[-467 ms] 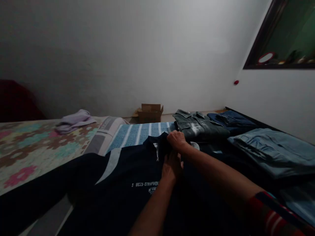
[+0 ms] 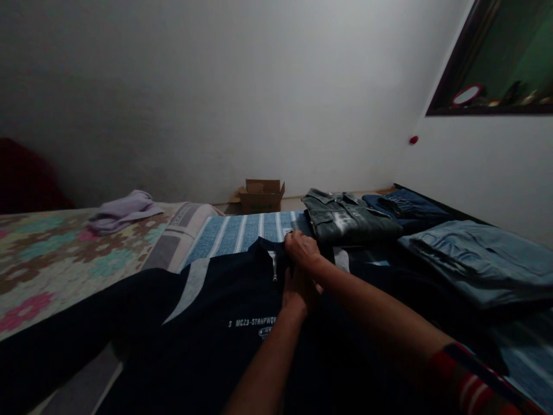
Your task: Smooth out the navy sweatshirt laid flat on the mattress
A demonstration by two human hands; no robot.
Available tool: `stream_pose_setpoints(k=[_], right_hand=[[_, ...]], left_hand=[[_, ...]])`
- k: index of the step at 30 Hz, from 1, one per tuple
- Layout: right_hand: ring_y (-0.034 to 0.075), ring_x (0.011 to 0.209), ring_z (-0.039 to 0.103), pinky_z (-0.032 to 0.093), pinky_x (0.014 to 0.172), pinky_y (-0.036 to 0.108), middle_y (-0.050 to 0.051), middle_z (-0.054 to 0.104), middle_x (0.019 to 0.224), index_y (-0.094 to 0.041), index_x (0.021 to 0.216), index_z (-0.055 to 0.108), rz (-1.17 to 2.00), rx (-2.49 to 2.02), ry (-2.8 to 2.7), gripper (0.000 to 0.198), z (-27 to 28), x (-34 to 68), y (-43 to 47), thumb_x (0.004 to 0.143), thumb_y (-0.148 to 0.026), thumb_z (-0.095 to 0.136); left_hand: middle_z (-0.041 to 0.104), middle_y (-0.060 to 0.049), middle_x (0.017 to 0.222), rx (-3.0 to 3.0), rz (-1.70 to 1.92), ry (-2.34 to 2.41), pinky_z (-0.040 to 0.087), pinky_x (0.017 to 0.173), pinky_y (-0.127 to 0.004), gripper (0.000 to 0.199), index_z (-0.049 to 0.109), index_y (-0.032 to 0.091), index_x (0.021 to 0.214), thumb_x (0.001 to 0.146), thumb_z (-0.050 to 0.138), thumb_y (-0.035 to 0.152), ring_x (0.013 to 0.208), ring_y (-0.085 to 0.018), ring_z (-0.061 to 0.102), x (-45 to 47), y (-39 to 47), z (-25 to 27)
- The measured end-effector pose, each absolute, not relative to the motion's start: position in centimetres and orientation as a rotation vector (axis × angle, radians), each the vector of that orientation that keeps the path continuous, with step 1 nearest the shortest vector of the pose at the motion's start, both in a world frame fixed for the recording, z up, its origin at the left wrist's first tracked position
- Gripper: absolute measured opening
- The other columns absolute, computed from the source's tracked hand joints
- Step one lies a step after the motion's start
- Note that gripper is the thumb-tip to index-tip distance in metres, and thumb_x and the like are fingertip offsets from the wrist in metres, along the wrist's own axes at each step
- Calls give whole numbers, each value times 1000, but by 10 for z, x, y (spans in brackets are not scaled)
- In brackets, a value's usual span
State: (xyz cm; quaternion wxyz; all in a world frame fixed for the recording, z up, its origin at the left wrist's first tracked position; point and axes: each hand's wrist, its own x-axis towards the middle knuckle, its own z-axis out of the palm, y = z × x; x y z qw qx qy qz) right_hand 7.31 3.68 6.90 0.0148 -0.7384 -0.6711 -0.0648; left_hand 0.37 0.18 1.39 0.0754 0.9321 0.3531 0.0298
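A dark navy zip-neck pullover [image 2: 207, 323] lies spread out, front up, with pale shoulder panels, printed lettering on the chest and a short zip at the neck. My right hand [image 2: 302, 249] is closed on the right side of its collar. Just below, partly covered by the right hand and in shadow, my left hand [image 2: 297, 288] lies against the cloth beside the zip, its fingers curled on the pullover. The left arm crosses the chest print and hides part of it.
Beyond the collar is a blue striped sheet [image 2: 242, 233]. Right of it lie a folded grey-green shirt [image 2: 345, 216], dark jeans [image 2: 406, 207] and light blue folded trousers [image 2: 479, 259]. A lilac cloth [image 2: 125, 213] rests on the floral bedding [image 2: 99, 248]. A cardboard box [image 2: 261, 199] stands by the wall.
Both hands stay at the collar; the right has shifted slightly left and down over it. More of the pale right shoulder panel shows. The view has shifted slightly.
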Motion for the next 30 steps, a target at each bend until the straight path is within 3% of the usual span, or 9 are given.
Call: stream_pose_setpoints(k=[4, 7, 11, 17, 24, 30], right_hand=[[24, 98, 60, 49, 76, 35, 15, 57, 110, -16, 110, 53, -81, -2236, -2058, 25, 50, 79, 25, 91, -17, 37], [23, 97, 60, 47, 78, 34, 15, 59, 107, -15, 107, 54, 42, -2264, -1972, 25, 34, 96, 23, 92, -24, 37], [24, 100, 58, 43, 81, 34, 15, 59, 107, -15, 103, 57, 152, -2249, -1894, 33, 25, 111, 24, 93, -36, 34], [21, 106, 53, 39, 88, 32, 10, 56, 117, -20, 108, 56, 203, -2064, -1922, 37, 27, 101, 17, 93, -44, 32], [23, 123, 42, 33, 97, 35, 12, 45, 134, -17, 121, 51, 280, -1955, -1939, 44, 16, 117, 24, 93, -45, 33], [22, 109, 50, 37, 88, 33, 11, 51, 123, -18, 110, 55, 226, -1943, -1905, 41, 19, 110, 15, 94, -47, 31]], left_hand=[[22, -9, 151, 2806, 88, 1070, 12, 110, -50, 61, 13, 19, 147, 90, 30, 34, 138, -27, 17, 2, 1, 14], [17, -8, 153, 2797, 67, 1138, 10, 109, -54, 62, 12, 22, 147, 90, 31, 38, 139, -31, 9, 3, 1, 11], [19, -11, 152, 2800, 22, 1197, 11, 107, -57, 59, 22, 19, 145, 90, 28, 41, 139, -34, 7, 5, 2, 8], [24, -9, 151, 2856, 55, 1188, 10, 108, -56, 59, 20, 21, 145, 90, 31, 38, 138, -34, 13, 6, 4, 5], [25, -12, 150, 2809, 89, 1264, 12, 107, -54, 62, 22, 17, 145, 89, 31, 43, 137, -33, 16, 10, 3, 7], [29, -12, 148, 2872, 7, 1232, 13, 108, -53, 57, 27, 18, 144, 89, 33, 34, 136, -32, 21, 7, 3, 8]])
